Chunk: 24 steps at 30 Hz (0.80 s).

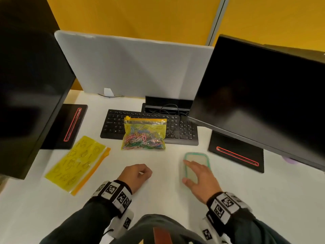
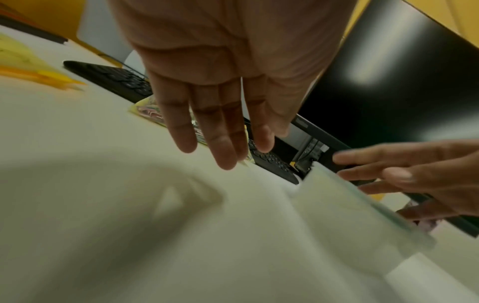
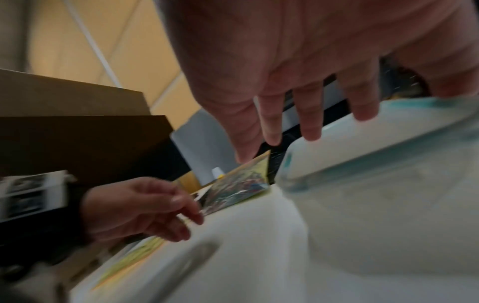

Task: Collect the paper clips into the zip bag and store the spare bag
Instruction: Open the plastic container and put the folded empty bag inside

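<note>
A yellow zip bag [image 1: 144, 134] full of coloured paper clips leans against the keyboard [image 1: 114, 124], its slider closed at the top left. The spare bag [image 1: 77, 162], yellow, flat and empty, lies on the white desk to the left. My left hand [image 1: 145, 173] rests on the desk below the full bag, fingers relaxed [image 2: 220, 143], holding nothing. My right hand [image 1: 189, 171] is spread over a clear container with a teal-rimmed lid [image 1: 197, 155], its straight fingers [image 3: 311, 127] over the lid. The wrist views are blurred, so contact is unclear.
Two dark monitors [image 1: 263, 95] overhang the desk at left and right, their black bases [image 1: 235, 152] on the desk. A grey divider panel [image 1: 133, 67] stands behind the keyboard, with a cable tray [image 1: 167, 106] beside it. The desk's near edge is at my lap.
</note>
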Available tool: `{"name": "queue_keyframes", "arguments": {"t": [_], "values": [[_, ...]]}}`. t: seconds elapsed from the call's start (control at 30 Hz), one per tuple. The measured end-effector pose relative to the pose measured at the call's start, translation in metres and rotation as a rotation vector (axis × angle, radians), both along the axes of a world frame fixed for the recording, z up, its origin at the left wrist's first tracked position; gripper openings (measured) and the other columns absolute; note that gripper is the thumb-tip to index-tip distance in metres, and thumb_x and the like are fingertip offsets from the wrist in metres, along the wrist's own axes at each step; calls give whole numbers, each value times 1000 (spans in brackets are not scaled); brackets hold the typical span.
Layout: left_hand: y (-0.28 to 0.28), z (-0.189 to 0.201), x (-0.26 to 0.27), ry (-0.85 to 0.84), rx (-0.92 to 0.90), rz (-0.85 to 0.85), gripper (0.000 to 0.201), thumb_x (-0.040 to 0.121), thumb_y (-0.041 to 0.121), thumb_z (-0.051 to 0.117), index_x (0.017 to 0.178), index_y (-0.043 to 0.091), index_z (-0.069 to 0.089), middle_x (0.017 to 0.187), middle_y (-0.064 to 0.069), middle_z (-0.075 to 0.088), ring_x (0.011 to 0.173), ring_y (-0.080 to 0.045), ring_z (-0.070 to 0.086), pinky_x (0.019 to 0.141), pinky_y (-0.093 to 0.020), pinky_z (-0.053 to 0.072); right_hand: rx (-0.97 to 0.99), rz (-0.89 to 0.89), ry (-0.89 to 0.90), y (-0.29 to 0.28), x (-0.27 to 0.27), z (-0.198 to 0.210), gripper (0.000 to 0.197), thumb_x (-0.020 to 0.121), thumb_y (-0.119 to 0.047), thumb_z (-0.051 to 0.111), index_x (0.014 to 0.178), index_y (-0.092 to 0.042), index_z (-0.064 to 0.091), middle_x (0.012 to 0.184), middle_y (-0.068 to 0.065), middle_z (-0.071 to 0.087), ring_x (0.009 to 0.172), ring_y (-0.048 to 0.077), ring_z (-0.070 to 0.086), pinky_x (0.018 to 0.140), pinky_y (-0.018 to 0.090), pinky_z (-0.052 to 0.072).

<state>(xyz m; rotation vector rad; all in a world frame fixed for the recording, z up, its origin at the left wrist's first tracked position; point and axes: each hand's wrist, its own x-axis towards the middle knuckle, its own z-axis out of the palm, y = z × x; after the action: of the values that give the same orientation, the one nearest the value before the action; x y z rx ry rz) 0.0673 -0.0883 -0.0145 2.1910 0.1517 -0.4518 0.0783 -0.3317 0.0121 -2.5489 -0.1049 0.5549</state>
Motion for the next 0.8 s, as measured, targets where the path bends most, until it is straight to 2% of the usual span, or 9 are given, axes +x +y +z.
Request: {"name": "queue_keyframes", "arguments": {"t": [0.07, 0.13, 0.2, 0.27, 0.33, 0.43, 0.53, 0.7, 0.8], "values": [[0, 1, -1, -15, -43, 54, 11, 86, 23, 56, 77, 27, 62, 89, 4, 68, 77, -10, 60, 71, -18, 42, 193, -60, -125, 8, -5, 0, 62, 83, -23, 65, 137, -35, 37, 143, -1, 39, 131, 20, 39, 109, 28, 30], [-1, 1, -1, 5, -111, 119, 12, 85, 24, 56, 75, 24, 62, 83, -1, 68, 68, -13, 62, 69, -23, 48, 256, -239, -141, 8, -1, -2, 65, 81, -17, 68, 137, -30, 38, 135, 2, 43, 121, 22, 47, 102, 29, 38], [-3, 3, -3, 77, -204, 203, 14, 85, 29, 57, 78, 18, 62, 78, -6, 68, 59, -17, 62, 61, -29, 51, 256, -338, 70, 9, 6, -5, 61, 81, -21, 70, 134, -23, 40, 122, 5, 51, 106, 24, 56, 90, 32, 46], [-5, 2, -4, 138, -231, 262, 20, 84, 38, 56, 82, 18, 59, 78, -6, 67, 59, -19, 61, 57, -30, 50, 348, -334, 312, 16, 12, -9, 41, 84, -20, 66, 122, -15, 51, 94, 3, 59, 80, 18, 59, 66, 29, 51], [-6, -2, -2, 165, -195, 285, 27, 83, 45, 53, 88, 19, 56, 80, -5, 65, 65, -21, 62, 61, -33, 51, 442, -308, 432, 26, 18, -12, 20, 86, -16, 64, 105, -14, 59, 82, 2, 61, 70, 13, 58, 56, 26, 52], [-5, -5, 10, 169, -97, 359, 40, 84, 55, 45, 92, 16, 53, 87, -7, 62, 82, -28, 60, 73, -36, 52, 485, -273, 519, 41, 24, -15, 14, 82, -17, 68, 93, -14, 59, 83, 5, 65, 71, 14, 64, 60, 28, 58], [-2, -9, 25, 133, 36, 407, 47, 88, 54, 35, 88, 11, 53, 94, -12, 58, 92, -30, 54, 80, -33, 40, 483, -242, 602, 54, 27, -19, 21, 81, -20, 70, 93, -12, 56, 81, 7, 67, 67, 15, 66, 64, 32, 59], [-5, -24, 28, 113, 89, 354, 50, 88, 55, 34, 64, 12, 43, 68, -7, 50, 74, -27, 49, 65, -33, 32, 582, -268, 757, 61, 19, -27, 24, 80, -20, 71, 81, -12, 48, 72, 8, 64, 61, 18, 64, 73, 40, 59], [-4, -27, 29, 34, 81, 357, 51, 85, 55, 41, 56, 13, 36, 56, -4, 43, 62, -27, 44, 54, -32, 29, 596, -301, 712, 62, 17, -28, 17, 81, -18, 69, 78, -12, 54, 64, 6, 61, 56, 18, 59, 74, 43, 59]]}}
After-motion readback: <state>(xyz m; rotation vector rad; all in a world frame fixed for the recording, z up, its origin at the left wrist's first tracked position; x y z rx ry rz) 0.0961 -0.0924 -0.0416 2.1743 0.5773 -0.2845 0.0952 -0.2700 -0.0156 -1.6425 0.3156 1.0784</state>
